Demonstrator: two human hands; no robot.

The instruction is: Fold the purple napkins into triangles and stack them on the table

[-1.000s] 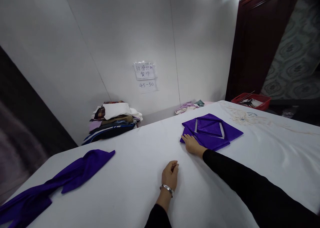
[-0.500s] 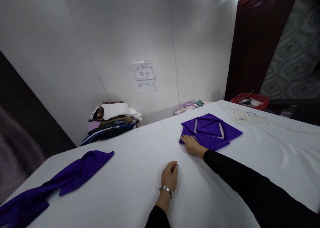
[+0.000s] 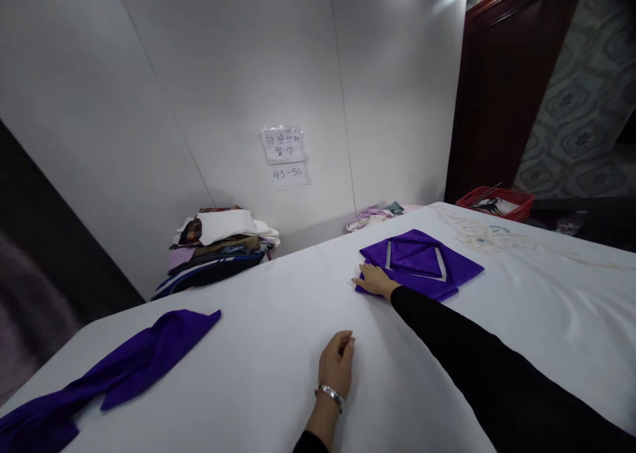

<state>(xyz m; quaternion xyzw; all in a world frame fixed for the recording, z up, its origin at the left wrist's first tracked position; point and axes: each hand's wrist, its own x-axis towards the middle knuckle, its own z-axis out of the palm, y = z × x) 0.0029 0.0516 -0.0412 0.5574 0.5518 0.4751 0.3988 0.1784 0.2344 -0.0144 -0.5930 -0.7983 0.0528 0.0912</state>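
Note:
My right hand (image 3: 376,281) lies flat with spread fingers on the near left corner of a folded purple cloth napkin (image 3: 422,284). White outlines of a rectangle show around the napkin's middle, where folded layers overlap. Nearer to me, my left hand (image 3: 336,361), with a silver bracelet at the wrist, rests over the white tablecloth (image 3: 258,353). Its fingers are loosely curled and nothing shows in them. Crumpled and stretched out at the left is another purple cloth (image 3: 159,350), running out of view at the lower left edge.
Stacked folded clothes (image 3: 218,248) stand behind the table at the left. More cloth (image 3: 370,216) lies by the wall. A red basket (image 3: 519,204) holding various items is beyond the table's far right corner. A handwritten paper sign (image 3: 285,155) hangs on the wall.
My right hand has slid slightly left along the napkin's near edge, its fingers spreading more. My left hand stays curled in about the same place. The view has shifted slightly.

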